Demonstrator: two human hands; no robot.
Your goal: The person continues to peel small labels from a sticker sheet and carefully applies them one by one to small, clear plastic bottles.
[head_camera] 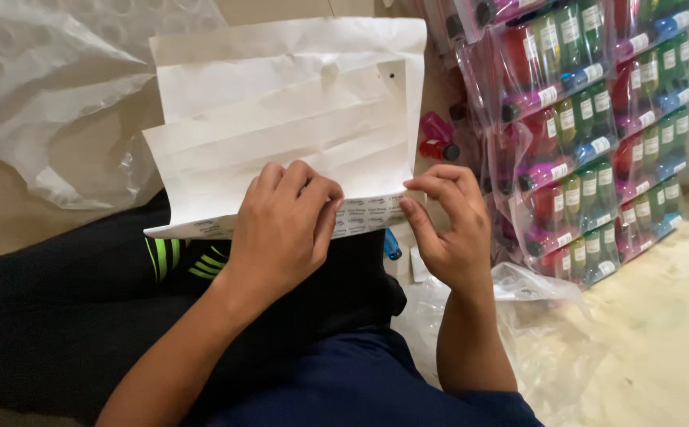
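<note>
A large white sheet of folded paper (289,119) with a row of small printed stickers along its near edge rests over my lap. My left hand (285,225) lies curled on the sheet's lower edge, fingers pressing the sticker strip. To the right, my right hand (447,225) hovers at that same edge with its thumb and fingers bent close together by a sticker; whether it pinches one I cannot tell. My legs in dark trousers (60,316) lie under the sheet.
Clear plastic packs of small coloured bottles (589,134) stand stacked at the right. Two loose bottles (437,138) lie beside the sheet. Crumpled clear plastic wrap (36,95) fills the upper left, and an empty plastic bag (534,316) lies on the pale floor (660,332).
</note>
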